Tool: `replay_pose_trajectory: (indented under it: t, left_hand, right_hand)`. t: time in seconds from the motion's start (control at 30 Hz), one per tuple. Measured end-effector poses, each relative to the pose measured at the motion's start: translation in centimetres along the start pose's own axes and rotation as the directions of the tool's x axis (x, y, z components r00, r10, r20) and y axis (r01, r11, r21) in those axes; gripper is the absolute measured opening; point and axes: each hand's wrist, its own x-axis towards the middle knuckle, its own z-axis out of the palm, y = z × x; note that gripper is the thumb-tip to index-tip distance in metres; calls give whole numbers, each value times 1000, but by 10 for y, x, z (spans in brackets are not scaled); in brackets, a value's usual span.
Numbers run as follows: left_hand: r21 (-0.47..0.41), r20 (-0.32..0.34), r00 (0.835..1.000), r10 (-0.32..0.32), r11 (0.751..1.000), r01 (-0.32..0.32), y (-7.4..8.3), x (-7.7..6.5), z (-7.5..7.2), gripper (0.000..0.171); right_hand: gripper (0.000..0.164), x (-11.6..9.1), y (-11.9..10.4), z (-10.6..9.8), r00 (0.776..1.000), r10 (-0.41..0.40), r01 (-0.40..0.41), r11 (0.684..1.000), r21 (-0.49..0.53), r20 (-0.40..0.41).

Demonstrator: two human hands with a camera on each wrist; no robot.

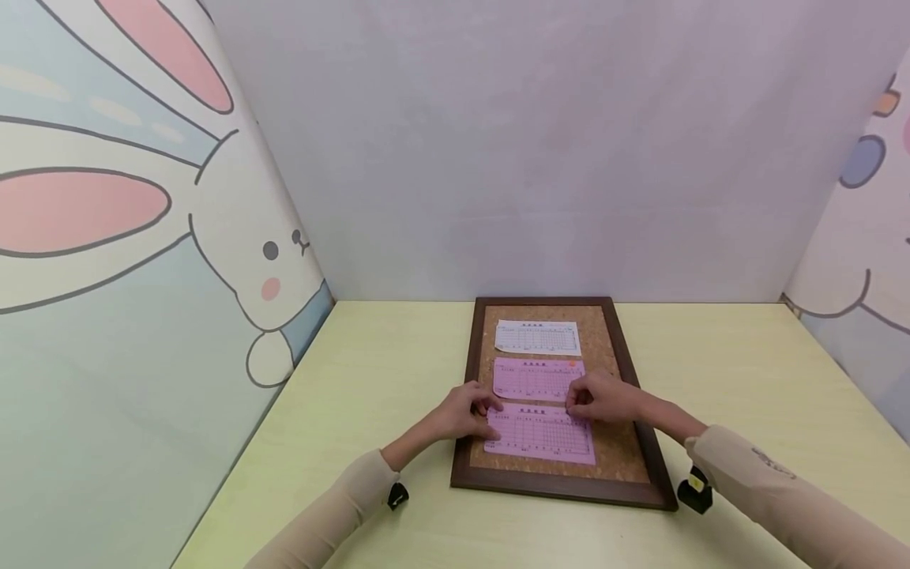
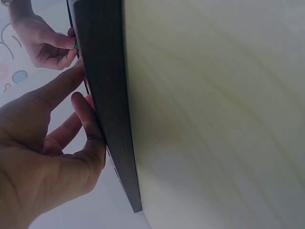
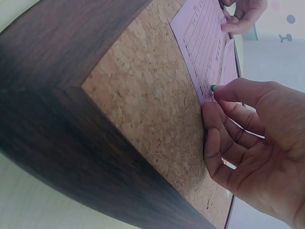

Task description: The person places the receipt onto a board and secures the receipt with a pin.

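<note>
A dark-framed corkboard (image 1: pixel 618 454) lies on the table, with a pink printed form (image 1: pixel 533 436) nearest the person. At that form's upper right corner, my right hand (image 1: pixel 600 397) pinches a green push pin (image 3: pixel 213 88) between thumb and index finger. My left hand (image 1: pixel 462 411) rests on the form's left edge, thumb and fingers spread apart along it. Above is a second pink form (image 1: pixel 529 381) with a small orange spot (image 1: pixel 572 364) near its upper right corner. A white form (image 1: pixel 538 340) is highest on the board.
The pale yellow table (image 1: pixel 384 363) extends on both sides of the board. Behind stands a plain light wall (image 1: pixel 540 158). Cartoon-printed panels (image 1: pixel 235 213) flank the table. The board's raised wooden frame (image 3: pixel 43 90) borders the cork.
</note>
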Motion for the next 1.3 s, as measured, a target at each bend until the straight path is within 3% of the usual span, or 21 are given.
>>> replay_pose_trajectory:
  t: [0.83,1.03,1.3]
  left_hand:
    - [-7,-4,1000,4,1000,-4,0,-2,-2,35]
    - [15,12,1000,11,1000,-12,0,0,-4,35]
    - [-1,54,999,-2,1000,2,0,4,-11,32]
  right_hand:
    - [7,-3,0,-3,999,-37,37,999,-17,10]
    - [9,-8,-1,-6,1000,9,-9,1000,3,10]
    - [12,-14,-6,-16,995,7,-14,998,-67,-100]
